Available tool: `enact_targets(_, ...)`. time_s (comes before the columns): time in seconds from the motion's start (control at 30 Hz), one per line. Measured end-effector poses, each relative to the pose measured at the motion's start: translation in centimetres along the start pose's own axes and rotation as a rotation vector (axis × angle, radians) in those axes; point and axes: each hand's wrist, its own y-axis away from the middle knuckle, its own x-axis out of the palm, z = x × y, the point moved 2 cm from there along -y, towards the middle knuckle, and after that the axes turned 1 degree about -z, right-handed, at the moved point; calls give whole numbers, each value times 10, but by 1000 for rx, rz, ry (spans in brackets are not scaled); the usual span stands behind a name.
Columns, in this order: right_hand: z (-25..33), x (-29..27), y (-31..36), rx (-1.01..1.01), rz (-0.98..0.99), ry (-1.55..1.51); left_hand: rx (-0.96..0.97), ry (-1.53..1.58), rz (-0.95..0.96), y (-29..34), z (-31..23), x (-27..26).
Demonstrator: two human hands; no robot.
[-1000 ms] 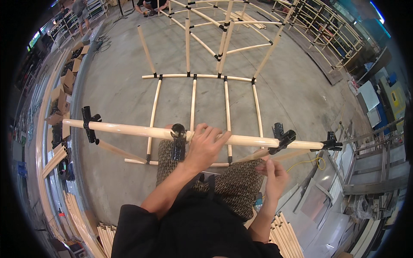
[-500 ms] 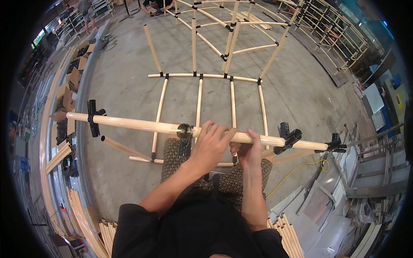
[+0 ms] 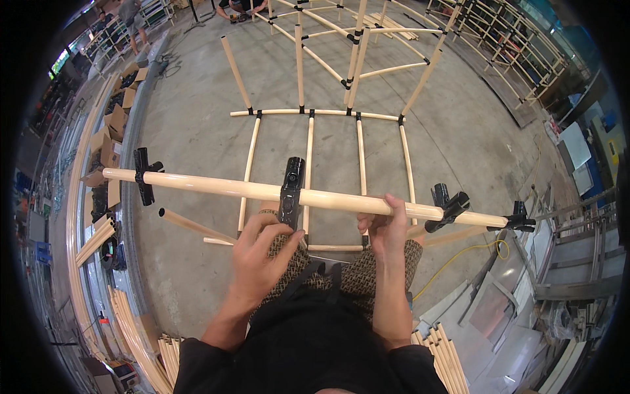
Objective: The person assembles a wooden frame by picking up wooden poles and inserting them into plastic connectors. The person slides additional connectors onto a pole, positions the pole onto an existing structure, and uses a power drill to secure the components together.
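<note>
A long cream pipe (image 3: 223, 187) spans across in front of me, with black pipe connectors on it. My right hand (image 3: 386, 230) grips it right of centre, thumb over the top and fingers curled underneath. The middle connector (image 3: 292, 187) wraps the pipe, one arm pointing up and the other down. At its lower end is my left hand (image 3: 262, 253), fingers bent and thumb close to the fingertips. Another connector (image 3: 143, 176) sits near the pipe's left end. Toward the right are a connector (image 3: 448, 208) and an end connector (image 3: 520, 217).
A ladder-like pipe frame (image 3: 308, 113) lies on the concrete floor ahead, with uprights rising from its far side. Larger pipe frames (image 3: 512, 52) stand beyond. Cardboard boxes (image 3: 113, 125) line the left; loose pipes (image 3: 131, 328) lie below. A yellow cord (image 3: 453, 259) curves at right.
My left hand has left the pipe and moved down-left to the middle connector's lower end. That connector now shows an arm above the pipe. My right hand keeps its grip.
</note>
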Motion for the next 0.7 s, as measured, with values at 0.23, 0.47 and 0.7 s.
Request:
enact_targets(0.23, 0, 1, 0, 5, 8, -2, -374, 112, -25, 19, 33, 25)
enact_targets(0.47, -1, 1, -2, -2, 17, -1, -369, 35, 33, 5, 36, 35)
enact_targets(0.7, -8, -3, 0, 16, 32, 37, -314, -188, 65, 11, 42, 44)
